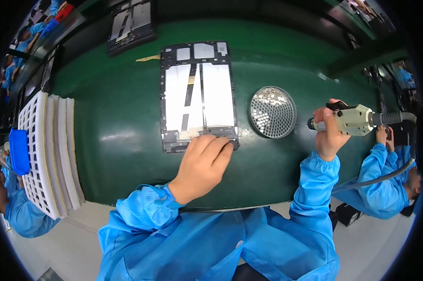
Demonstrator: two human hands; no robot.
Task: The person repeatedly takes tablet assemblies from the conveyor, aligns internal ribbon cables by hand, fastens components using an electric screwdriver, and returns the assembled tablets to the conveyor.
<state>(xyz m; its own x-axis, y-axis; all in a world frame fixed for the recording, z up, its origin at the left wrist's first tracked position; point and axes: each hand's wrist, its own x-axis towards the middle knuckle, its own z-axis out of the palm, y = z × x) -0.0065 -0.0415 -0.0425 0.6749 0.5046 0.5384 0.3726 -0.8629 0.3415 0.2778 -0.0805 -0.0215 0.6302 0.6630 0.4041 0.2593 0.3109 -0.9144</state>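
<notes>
An opened tablet back frame (198,93) with two white battery cells lies flat on the green belt (122,122). My left hand (203,164) rests on the near edge of the frame, fingers spread flat on it. My right hand (328,133) grips a beige electric screwdriver (352,120), held sideways with its tip pointing left. The tip hovers just right of a round perforated metal dish (272,111) with small screws in it.
A stack of white gridded trays (45,154) stands at the left of the belt, and a second dark frame (131,25) lies at the far left. People in blue coats sit at the left edge and at the right edge (384,182).
</notes>
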